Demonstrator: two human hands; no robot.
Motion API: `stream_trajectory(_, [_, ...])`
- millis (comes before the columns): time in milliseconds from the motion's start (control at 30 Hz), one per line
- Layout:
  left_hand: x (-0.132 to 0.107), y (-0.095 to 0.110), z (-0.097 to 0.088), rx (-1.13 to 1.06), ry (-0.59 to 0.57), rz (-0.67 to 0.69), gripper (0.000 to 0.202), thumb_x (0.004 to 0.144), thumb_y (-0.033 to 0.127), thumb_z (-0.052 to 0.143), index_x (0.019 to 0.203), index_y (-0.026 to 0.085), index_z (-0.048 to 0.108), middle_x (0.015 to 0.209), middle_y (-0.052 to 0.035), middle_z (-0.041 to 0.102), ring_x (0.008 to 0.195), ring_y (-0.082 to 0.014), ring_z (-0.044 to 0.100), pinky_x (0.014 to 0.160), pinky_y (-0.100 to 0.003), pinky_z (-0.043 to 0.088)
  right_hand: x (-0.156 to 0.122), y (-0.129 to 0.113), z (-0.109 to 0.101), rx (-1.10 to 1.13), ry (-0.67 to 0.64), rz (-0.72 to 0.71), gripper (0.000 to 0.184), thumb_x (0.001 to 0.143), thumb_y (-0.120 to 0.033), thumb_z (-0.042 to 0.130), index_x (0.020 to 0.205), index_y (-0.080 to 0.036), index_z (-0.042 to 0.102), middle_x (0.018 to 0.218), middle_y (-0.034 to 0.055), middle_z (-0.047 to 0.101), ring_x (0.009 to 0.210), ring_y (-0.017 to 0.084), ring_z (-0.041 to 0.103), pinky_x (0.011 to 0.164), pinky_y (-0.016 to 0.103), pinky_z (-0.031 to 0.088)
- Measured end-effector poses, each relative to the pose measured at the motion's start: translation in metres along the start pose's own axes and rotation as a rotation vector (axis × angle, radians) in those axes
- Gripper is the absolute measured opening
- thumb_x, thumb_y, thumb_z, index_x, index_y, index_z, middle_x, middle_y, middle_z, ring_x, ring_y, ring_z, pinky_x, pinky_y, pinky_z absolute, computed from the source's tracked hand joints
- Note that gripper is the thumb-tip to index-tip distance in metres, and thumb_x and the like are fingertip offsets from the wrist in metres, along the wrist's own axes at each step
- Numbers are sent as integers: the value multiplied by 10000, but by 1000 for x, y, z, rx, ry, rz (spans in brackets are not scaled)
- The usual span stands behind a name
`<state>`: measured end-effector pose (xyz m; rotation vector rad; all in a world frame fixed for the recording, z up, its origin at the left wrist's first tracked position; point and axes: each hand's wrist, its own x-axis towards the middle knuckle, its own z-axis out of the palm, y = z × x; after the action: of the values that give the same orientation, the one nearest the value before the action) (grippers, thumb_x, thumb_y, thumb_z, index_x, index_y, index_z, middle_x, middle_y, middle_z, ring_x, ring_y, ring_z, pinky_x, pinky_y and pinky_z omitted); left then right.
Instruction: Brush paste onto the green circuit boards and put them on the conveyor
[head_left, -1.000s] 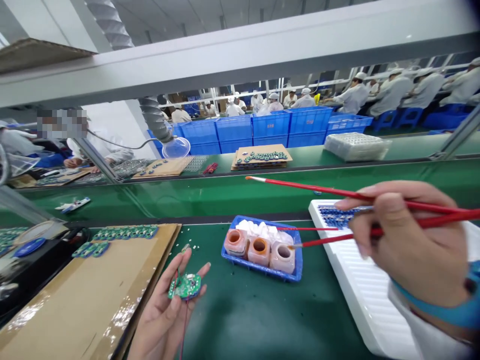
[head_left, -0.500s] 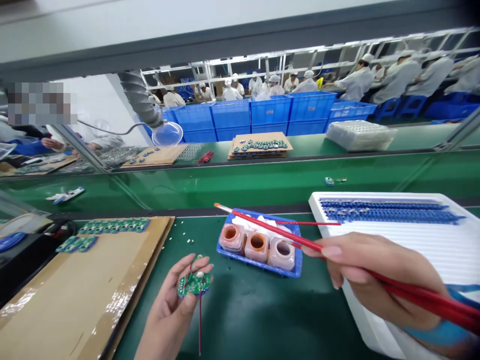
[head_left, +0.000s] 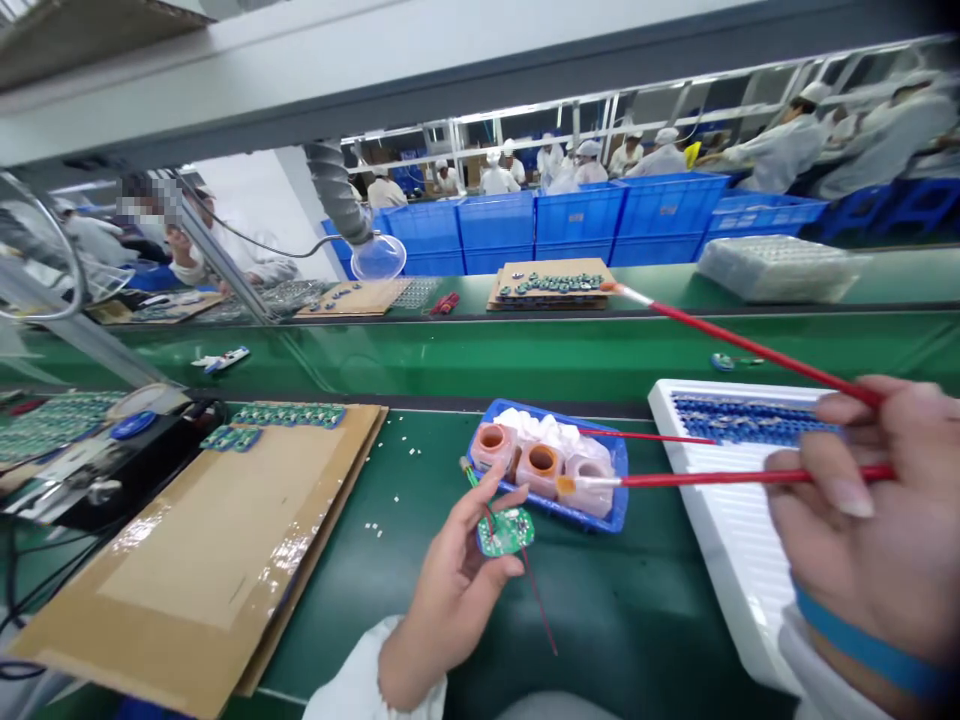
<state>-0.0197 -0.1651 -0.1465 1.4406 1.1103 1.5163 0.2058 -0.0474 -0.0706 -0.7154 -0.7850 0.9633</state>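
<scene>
Green bench mat (head_left: 630, 640), workstation inventory, listed from my own hands outward.

Left hand (head_left: 454, 590): palm up, fingers curled, thumb and fingertips pinching a round green circuit board (head_left: 506, 531) by its edges, tipped so its face turns toward me. A thin red wire (head_left: 541, 610) hangs below the board.

Right hand (head_left: 862, 520): fingers bent, pinching two red-handled brushes (head_left: 720, 478) apart, chopstick-fashion; one tip rises, the other sits at a jar, contact unclear.

Just ahead of the left hand: blue tray (head_left: 622, 490) holding three orange-stained jars (head_left: 538, 470), apparently kept within brush reach, and a thin red brush (head_left: 645, 436) resting across.

Beside the right hand: white foam tray (head_left: 720, 570) with rows of blue-edged boards (head_left: 750, 420).

Left of the left hand: cardboard sheet (head_left: 187, 570), probably a staging surface, with green boards (head_left: 289, 415) along its far edge.
</scene>
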Motion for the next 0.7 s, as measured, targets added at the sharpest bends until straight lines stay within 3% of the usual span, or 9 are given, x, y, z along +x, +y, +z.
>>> stream_trajectory(167, [-5, -7, 7, 146, -11, 74, 602, 836, 148, 575, 1324, 403, 331, 1443, -29, 337, 1231, -226, 453, 1042, -360, 365, -38, -13, 23, -72, -8, 159, 95, 834, -219, 544, 772, -194, 476, 757, -16, 486, 329, 31, 294, 305, 163, 259])
stream_trajectory(267, [-6, -8, 6, 206, -3, 98, 599, 837, 144, 570, 1319, 406, 329, 1410, -23, 390, 1253, -243, 424, 1075, -431, 303, -44, -15, 27, -100, -21, 182, 94, 837, -237, 524, 777, -198, 463, 736, -23, 492, 308, 32, 292, 305, 167, 265])
stream_trajectory(467, [-6, -2, 8, 230, 11, 73, 580, 838, 127, 562, 1308, 403, 364, 1429, -20, 357, 1259, -239, 418, 1071, -408, 309, -44, -13, 21, -108, -103, 164, 183, 839, -291, 582, 752, -182, 464, 745, -2, 511, 315, 33, 350, 314, 170, 314])
stream_trajectory(700, [-8, -4, 8, 212, 18, 79, 548, 843, 118, 545, 1313, 354, 391, 1421, -55, 368, 1254, -257, 421, 1047, -416, 340, -49, -11, 16, -117, -118, 35, 109, 872, -282, 583, 848, -184, 542, 761, 20, 518, 308, 52, 337, 268, 200, 276])
